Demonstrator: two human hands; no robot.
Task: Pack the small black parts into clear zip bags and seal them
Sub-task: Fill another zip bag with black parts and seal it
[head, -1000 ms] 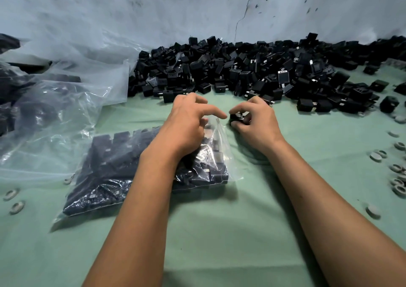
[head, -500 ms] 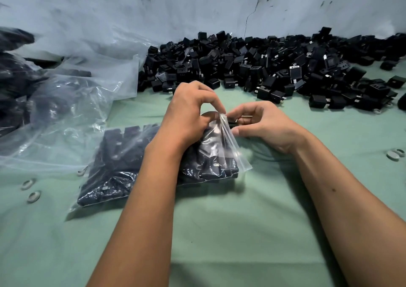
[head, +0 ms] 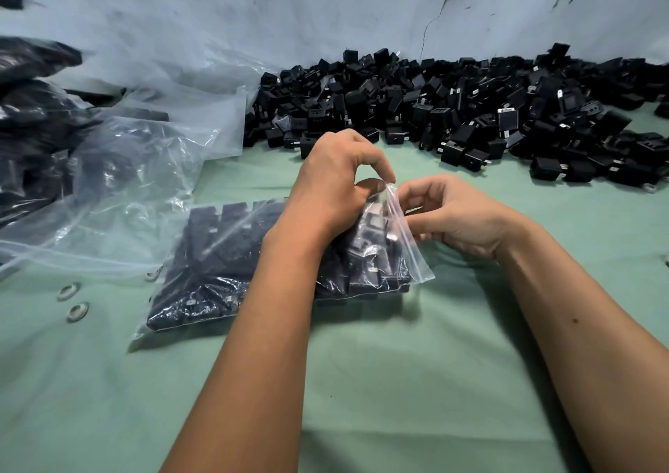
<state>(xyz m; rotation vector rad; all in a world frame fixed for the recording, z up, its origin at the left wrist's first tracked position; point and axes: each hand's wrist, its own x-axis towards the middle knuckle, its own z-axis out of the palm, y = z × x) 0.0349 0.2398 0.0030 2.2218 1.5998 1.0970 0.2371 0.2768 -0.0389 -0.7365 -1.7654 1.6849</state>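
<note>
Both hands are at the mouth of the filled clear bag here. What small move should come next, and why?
Probably pinch and slide along the zip strip to seal it. The left hand and right hand both pinch the upper corner of the clear plastic zip bag, which lies on the green cloth-covered table already packed with small black box-shaped parts. Whether the strip is closed lower down is unclear.

Your left hand (head: 335, 179) and right hand (head: 454, 215) pinch the open end of a clear zip bag (head: 231, 266) full of black parts, lying on the green cloth (head: 398, 364), with the loose black parts (head: 470, 110) piled far right.
</note>
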